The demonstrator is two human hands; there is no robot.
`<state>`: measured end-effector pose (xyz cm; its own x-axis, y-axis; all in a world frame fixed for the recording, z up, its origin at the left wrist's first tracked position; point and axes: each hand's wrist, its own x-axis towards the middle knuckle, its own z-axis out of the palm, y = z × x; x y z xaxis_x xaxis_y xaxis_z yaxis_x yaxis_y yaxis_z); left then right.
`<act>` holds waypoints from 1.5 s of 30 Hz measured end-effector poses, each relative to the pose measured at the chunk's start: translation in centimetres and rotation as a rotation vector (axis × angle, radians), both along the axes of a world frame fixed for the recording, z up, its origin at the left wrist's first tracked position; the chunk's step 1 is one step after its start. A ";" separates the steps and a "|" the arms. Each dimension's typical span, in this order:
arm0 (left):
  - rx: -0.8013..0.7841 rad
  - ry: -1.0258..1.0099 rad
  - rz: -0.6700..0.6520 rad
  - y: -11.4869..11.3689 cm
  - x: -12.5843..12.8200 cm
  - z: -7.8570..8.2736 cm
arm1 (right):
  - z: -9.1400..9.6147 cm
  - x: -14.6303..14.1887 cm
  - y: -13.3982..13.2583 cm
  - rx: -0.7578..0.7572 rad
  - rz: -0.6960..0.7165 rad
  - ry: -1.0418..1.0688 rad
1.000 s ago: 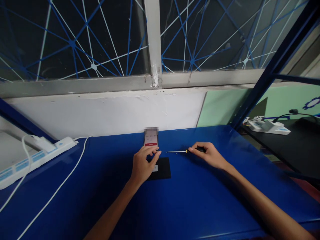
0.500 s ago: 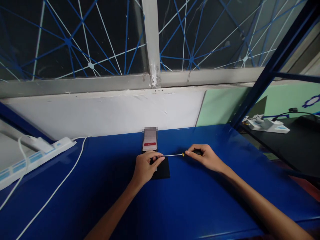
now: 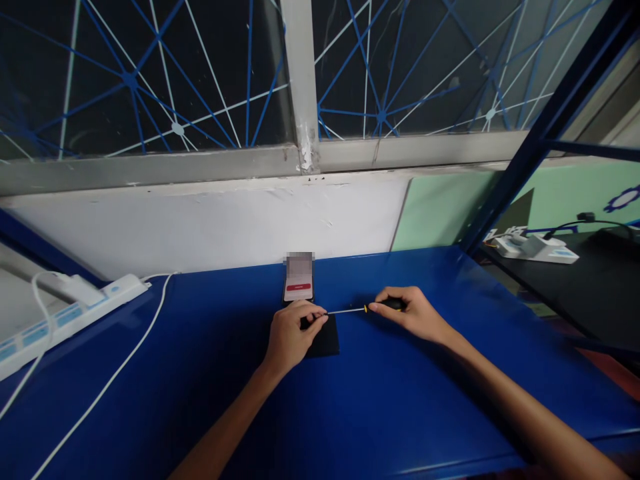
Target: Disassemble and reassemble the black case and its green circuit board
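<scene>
My right hand (image 3: 411,313) is closed around the black handle of a screwdriver (image 3: 346,311), which has a yellow ring where the shaft begins. The thin metal shaft points left, level above the blue table. At its tip, my left hand (image 3: 295,335) pinches with thumb and fingers; whether it grips the tip itself or a tiny part there I cannot make out. Beneath the left hand lies a flat black pad (image 3: 326,341), partly covered by it. Just behind that hand a phone (image 3: 299,285) leans upright, its screen lit with a red bar.
A white power strip (image 3: 75,320) with a plug lies at the left, its white cable (image 3: 133,347) running over the blue table (image 3: 380,413). Blue metal posts (image 3: 530,153) rise at both sides. Another power strip (image 3: 540,248) sits on a black table at the right.
Hardly anything differs. The view has shifted slightly, and the screwdriver handle shows a little more in my right hand; both hands keep their places.
</scene>
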<state>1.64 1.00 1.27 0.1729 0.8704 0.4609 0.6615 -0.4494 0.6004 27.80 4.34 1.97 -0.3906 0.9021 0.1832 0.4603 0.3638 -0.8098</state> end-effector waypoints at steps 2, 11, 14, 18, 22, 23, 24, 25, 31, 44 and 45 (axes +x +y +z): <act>-0.004 -0.006 0.000 0.0 0.0 -0.1 | 0.0 0.1 0.0 0.013 0.008 -0.006; -0.038 0.000 -0.047 0.1 -0.2 -0.8 | 0.2 0.2 -0.1 0.052 0.029 -0.003; -0.042 0.000 -0.067 0.1 -0.2 -0.7 | 0.2 0.3 0.0 0.048 0.036 0.004; -0.035 -0.016 -0.102 0.1 -0.2 -0.6 | 0.1 0.4 0.0 0.041 0.036 0.019; -0.039 0.002 -0.132 0.1 -0.2 -0.3 | 0.1 0.4 0.2 0.030 0.037 0.024; -0.044 0.014 -0.138 0.1 -0.3 -0.1 | 0.1 0.5 0.2 0.027 0.035 0.025; -0.054 0.032 -0.145 0.0 -0.4 0.0 | 0.2 0.5 0.2 0.025 0.033 0.024; -0.069 0.056 -0.154 -0.1 -0.6 0.2 | 0.3 0.6 0.3 0.024 0.030 0.025; -0.153 0.337 -0.250 -0.4 -1.3 0.2 | 1.1 1.7 0.6 0.025 -0.003 0.065; -0.010 0.134 -0.139 -0.4 -1.5 1.0 | 1.9 1.9 0.0 0.015 0.006 0.151; -0.003 0.116 -0.136 -0.4 -1.6 1.1 | 2.0 1.7 -0.2 0.026 0.009 0.156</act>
<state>0.08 0.61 2.39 0.3414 0.8367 0.4283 0.6594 -0.5379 0.5252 29.55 4.14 4.02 -0.3635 0.8929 0.2658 0.3263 0.3893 -0.8614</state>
